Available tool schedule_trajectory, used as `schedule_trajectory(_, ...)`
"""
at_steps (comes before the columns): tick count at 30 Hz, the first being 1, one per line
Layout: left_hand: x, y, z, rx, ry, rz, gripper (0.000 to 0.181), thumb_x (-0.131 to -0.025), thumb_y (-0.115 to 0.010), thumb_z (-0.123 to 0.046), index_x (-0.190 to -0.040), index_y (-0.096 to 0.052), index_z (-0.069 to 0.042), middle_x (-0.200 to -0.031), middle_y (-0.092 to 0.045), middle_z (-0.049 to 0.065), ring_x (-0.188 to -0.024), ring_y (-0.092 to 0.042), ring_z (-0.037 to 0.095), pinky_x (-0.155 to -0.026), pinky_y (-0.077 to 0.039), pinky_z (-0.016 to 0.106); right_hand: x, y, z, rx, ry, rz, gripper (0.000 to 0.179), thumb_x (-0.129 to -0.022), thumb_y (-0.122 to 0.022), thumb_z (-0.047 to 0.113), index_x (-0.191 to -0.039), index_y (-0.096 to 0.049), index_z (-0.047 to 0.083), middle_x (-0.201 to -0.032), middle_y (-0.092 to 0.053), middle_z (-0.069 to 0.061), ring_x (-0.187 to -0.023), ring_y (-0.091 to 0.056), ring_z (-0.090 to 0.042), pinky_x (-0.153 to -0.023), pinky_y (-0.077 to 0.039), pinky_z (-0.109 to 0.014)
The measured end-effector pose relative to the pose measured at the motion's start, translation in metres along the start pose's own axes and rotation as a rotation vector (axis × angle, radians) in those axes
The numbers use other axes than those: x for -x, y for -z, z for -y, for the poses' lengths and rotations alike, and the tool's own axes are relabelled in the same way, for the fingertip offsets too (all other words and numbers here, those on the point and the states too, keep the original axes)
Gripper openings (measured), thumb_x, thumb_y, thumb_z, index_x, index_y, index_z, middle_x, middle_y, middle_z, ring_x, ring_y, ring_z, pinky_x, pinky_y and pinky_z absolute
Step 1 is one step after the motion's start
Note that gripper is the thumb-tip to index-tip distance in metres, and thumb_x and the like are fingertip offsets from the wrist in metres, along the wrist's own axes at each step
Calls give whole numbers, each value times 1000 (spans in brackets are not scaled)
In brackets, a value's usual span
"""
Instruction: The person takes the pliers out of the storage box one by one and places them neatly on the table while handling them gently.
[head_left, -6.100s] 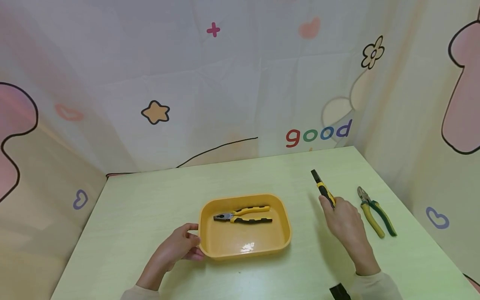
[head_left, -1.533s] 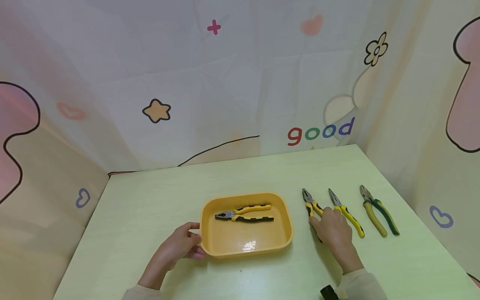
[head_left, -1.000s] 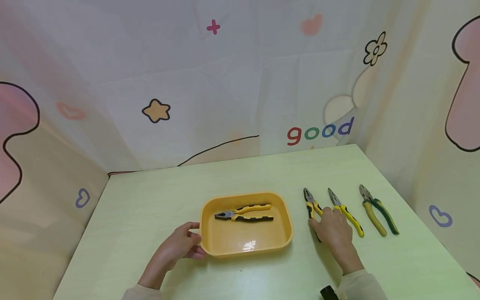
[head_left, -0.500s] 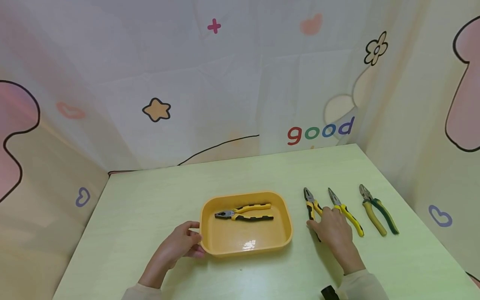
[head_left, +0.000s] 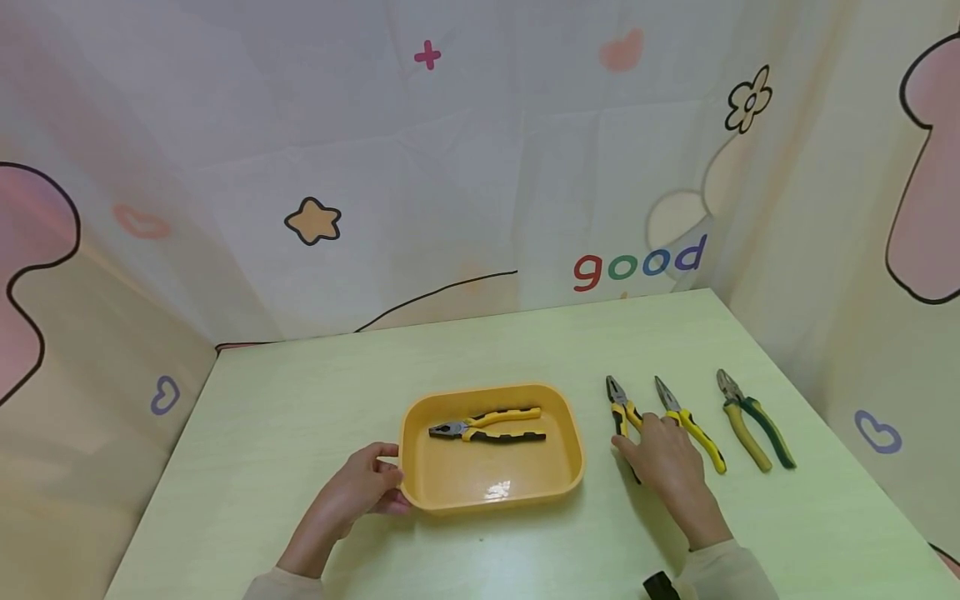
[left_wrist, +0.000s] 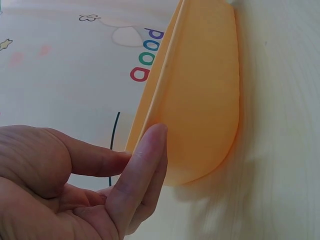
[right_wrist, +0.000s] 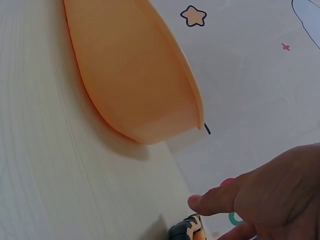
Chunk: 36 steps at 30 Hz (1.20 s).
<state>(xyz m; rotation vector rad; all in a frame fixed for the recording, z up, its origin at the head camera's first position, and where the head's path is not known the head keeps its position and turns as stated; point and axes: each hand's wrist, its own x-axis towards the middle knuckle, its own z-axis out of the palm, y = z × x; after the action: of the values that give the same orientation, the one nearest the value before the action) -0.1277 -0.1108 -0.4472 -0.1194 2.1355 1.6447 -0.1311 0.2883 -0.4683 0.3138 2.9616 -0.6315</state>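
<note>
My left hand [head_left: 356,492] pinches the left rim of a yellow plastic tray [head_left: 491,487] between thumb and fingers, plain in the left wrist view. Combination pliers [head_left: 495,436] with yellow-black handles lie in the tray. My right hand [head_left: 667,462] is over the handles of similar combination pliers [head_left: 617,392] on the table, thumb stretched out. In the right wrist view that thumb stands just above a handle end [right_wrist: 186,229]; contact of the other fingers is hidden. Right of this hand lie long-nose pliers [head_left: 701,437] with yellow handles.
Farther right on the pale green table [head_left: 300,400] lie pliers with green and olive handles [head_left: 765,429]. Behind the table hangs a printed cloth [head_left: 450,192], which also covers both sides. A black object [head_left: 662,585] sits at the right sleeve.
Some six seconds ago my right hand held yellow-black pliers raised; now two yellow-handled pairs lie on the table by it. Lately only the right thumb has shifted slightly left. My left hand stays put.
</note>
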Motion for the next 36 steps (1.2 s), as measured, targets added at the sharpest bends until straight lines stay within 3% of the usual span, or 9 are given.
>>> schedule_trajectory(6,0,0,-1,-3,2,-15,44,-99,-52,6,-141,-43,14,-101,-61,23,-68,-69,22,-65,-66,39,0,1,0,-11,38,3,55,-98,-68,30,-123,-55,-17,-104,-63,-28,-84,-61,-34,-67,-56,-47)
schedule_trajectory(9,0,-1,-1,-5,6,-25,43,-98,-52,6,-140,-44,13,-101,-61,23,-68,-69,22,-65,-66,38,2,3,1,-11,53,6,59,-100,-67,30,-132,-52,-18,-119,-62,-34,-102,-63,-44,-83,-58,-55)
schedule_trajectory(14,0,-1,-1,-5,3,-27,43,-98,-52,7,-140,-45,13,-101,-61,23,-68,-69,22,-65,-66,38,6,8,1,-20,86,22,65,-104,-60,30,-144,-43,-18,-141,-48,-40,-129,-48,-55,-104,-47,-66)
schedule_trajectory(28,0,-2,2,-16,-3,-36,42,-99,-52,7,-139,-45,13,-100,-61,23,-67,-69,22,-66,-66,40,11,36,9,-58,185,-11,67,-106,-56,32,-145,-39,-20,-146,-42,-42,-134,-40,-60,-107,-40,-72)
schedule_trajectory(36,0,-1,1,-10,-9,-31,41,-99,-52,7,-139,-45,14,-101,-61,23,-67,-69,22,-65,-66,40,12,54,18,-62,139,12,69,-107,-55,36,-149,-37,-15,-152,-37,-40,-138,-37,-58,-110,-38,-72)
